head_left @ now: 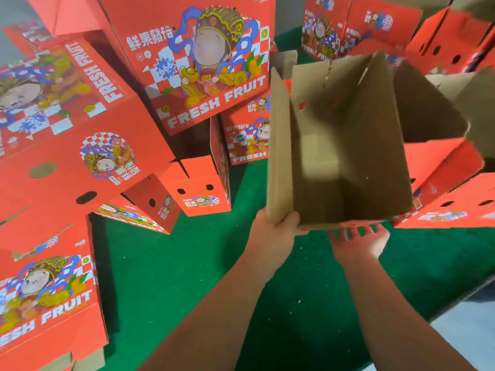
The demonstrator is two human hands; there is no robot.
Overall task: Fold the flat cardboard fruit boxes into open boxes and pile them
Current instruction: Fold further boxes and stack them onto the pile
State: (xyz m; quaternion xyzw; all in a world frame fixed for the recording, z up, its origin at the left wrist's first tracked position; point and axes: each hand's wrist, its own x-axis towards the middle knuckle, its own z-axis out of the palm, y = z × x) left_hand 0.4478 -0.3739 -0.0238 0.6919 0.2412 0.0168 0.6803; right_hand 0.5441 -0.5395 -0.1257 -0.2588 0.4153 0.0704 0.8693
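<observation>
A brown-lined box (342, 145) is held up in front of the person, its open mouth turned toward the camera, so its plain inside and bottom panel show. It looks squared up into a tube with walls standing, and the bottom seems closed, though whether its flaps are locked I cannot tell. Flaps (439, 84) at the far right side stick out loosely.

The left hand (273, 231) grips the near left corner, thumb curled over the wall edge. The right hand (359, 242) lies under the near bottom edge, palm up, fingers (356, 232) fairly straight and spread, supporting rather than pinching.

Around it, over the green floor (203, 277), many red boxes (198, 62) already stand or lie folded, piled loosely on the left, at the back and on the right (450, 199). So a good share of the work seems done.

By my judgement this box is near finished as an open box. What remains is to settle its flaps and set it on a pile. No stack of flat blanks shows clearly, so how many are left is unknown.
</observation>
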